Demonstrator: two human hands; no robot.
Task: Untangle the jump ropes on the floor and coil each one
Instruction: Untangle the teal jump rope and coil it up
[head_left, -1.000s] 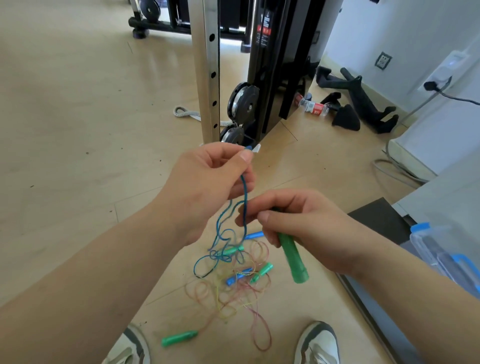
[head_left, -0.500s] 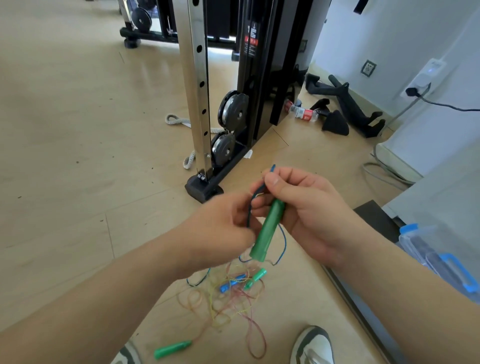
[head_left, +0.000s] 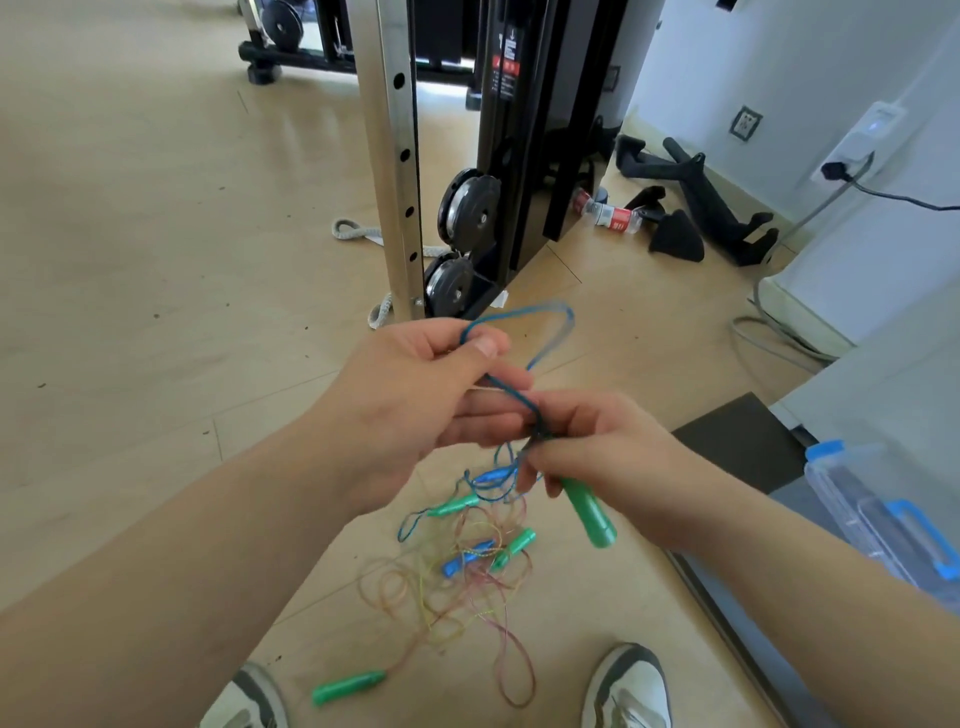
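Both hands grasp one blue-corded jump rope above the tangle.

The left hand (head_left: 415, 395) pinches the blue cord (head_left: 540, 332), which forms a raised loop. The right hand (head_left: 608, 457) grips the green handle (head_left: 589, 512) together with gathered cord. The remaining tangled ropes (head_left: 457, 582) lie on the floor (head_left: 156, 260) between the shoes (head_left: 628, 691), below the hands.

A left hand (head_left: 415, 395) and right hand (head_left: 608, 462) loop blue rope (head_left: 540, 332), gripping a green handle (head_left: 589, 512) above tangled jump ropes (head_left: 457, 582).
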